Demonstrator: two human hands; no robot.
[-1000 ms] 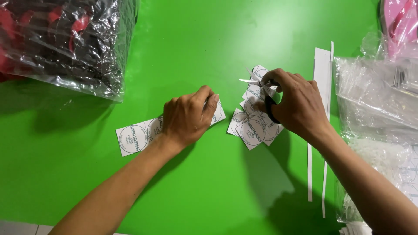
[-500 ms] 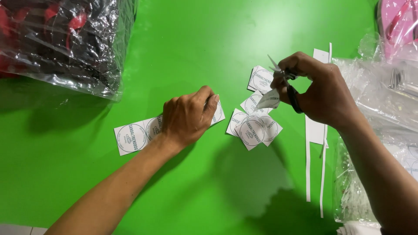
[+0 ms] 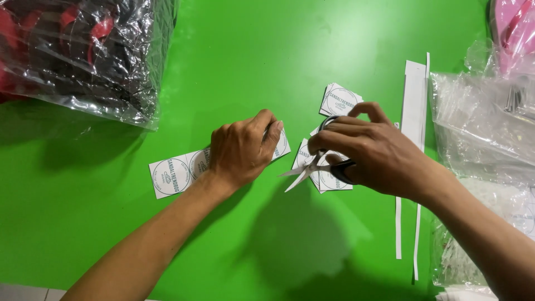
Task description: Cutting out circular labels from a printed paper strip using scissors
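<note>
The fingers of the left hand are curled together and press flat on a strip of white labels lying on the bench; round printed marks show on the part of the strip that sticks out to the left of the hand. The right hand has its fingers closed through the black handles of a pair of scissors, whose blades stand slightly apart and point down and left, over a small heap of cut square labels. One more cut label lies just beyond the hand.

The bench is bright green and smooth, with soft shadows under both forearms. Narrow white paper offcuts lie along its right side. At the far left sits a clear plastic bag of dark and red goods; at the right edge are crumpled clear plastic bags and something pink in the corner. Nothing of the room beyond the bench can be seen.

Half a second ago the right hand was held higher and further right, with the scissors lifted clear of the heap; it has since come down and left over the cut labels. The left hand has stayed on the strip.
</note>
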